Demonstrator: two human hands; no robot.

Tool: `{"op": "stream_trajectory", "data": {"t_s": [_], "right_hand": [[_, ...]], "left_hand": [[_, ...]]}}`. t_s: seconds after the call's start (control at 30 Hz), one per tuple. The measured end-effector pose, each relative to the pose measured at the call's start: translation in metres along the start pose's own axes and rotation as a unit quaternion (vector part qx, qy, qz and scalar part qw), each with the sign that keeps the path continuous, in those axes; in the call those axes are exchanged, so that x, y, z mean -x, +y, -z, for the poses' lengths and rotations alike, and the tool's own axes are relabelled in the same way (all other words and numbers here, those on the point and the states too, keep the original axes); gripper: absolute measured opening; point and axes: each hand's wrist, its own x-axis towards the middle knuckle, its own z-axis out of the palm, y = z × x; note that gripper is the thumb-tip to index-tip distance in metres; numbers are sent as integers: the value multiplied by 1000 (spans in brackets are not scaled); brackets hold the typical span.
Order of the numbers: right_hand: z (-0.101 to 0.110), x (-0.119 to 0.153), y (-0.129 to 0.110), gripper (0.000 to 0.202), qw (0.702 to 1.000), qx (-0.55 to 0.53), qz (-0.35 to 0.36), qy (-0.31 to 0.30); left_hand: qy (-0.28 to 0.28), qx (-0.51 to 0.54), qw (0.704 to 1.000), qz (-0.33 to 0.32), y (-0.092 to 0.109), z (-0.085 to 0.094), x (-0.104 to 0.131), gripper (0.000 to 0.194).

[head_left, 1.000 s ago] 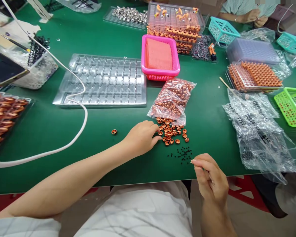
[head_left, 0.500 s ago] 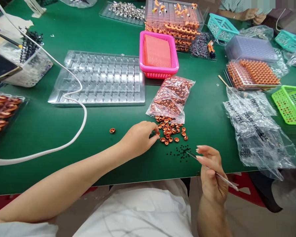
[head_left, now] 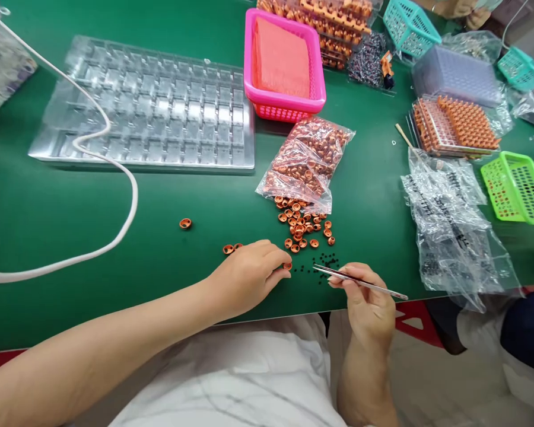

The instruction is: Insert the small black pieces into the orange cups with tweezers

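My left hand (head_left: 251, 274) is closed, with thumb and forefinger pinching a small copper-coloured cup (head_left: 287, 266) just above the table. In my right hand (head_left: 368, 299) is a pair of tweezers (head_left: 360, 281), its tips pointing left over scattered tiny black beads (head_left: 328, 259). Behind both hands lies a loose pile of the same copper cups (head_left: 299, 228), spilling from the mouth of a clear plastic bag (head_left: 309, 157) full of them. Left of the pile, two cups (head_left: 228, 249) rest beside my left hand, which partly covers one. A single cup (head_left: 186, 223) sits farther left.
A clear compartment tray (head_left: 151, 112) with a white cable (head_left: 131, 207) across it lies at left. Behind the bag stands a pink basket (head_left: 289, 107). Plastic bags (head_left: 449, 237), a green basket (head_left: 514, 184) and trays of orange parts (head_left: 467, 127) are at right.
My left hand has drawn back from the pile towards me, now with a cup in its fingertips. The tweezers have turned flatter. Two cups now show behind my left hand. The view has shifted.
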Motion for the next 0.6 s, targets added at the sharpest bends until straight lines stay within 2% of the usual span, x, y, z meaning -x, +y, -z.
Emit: {"op": "stream_trajectory", "data": {"t_s": [0.1, 0.17, 0.27, 0.47, 0.6], "right_hand": [[-1, 2, 1, 18, 1000, 18, -14, 5], [-1, 2, 1, 17, 999, 41, -8, -14], [0, 2, 2, 17, 996, 75, 9, -45], [2, 4, 2, 24, 988, 142, 50, -32], [1, 2, 1, 31, 982, 156, 91, -54]], "left_hand": [[-17, 13, 1000, -4, -6, -6, 1, 4], [-28, 19, 999, -3, -7, -7, 0, 3], [-33, 28, 999, -3, -8, -6, -2, 4], [-36, 36, 999, 6, -8, -4, -3, 9], [-54, 45, 997, 28, -9, -4, -3, 9]]}}
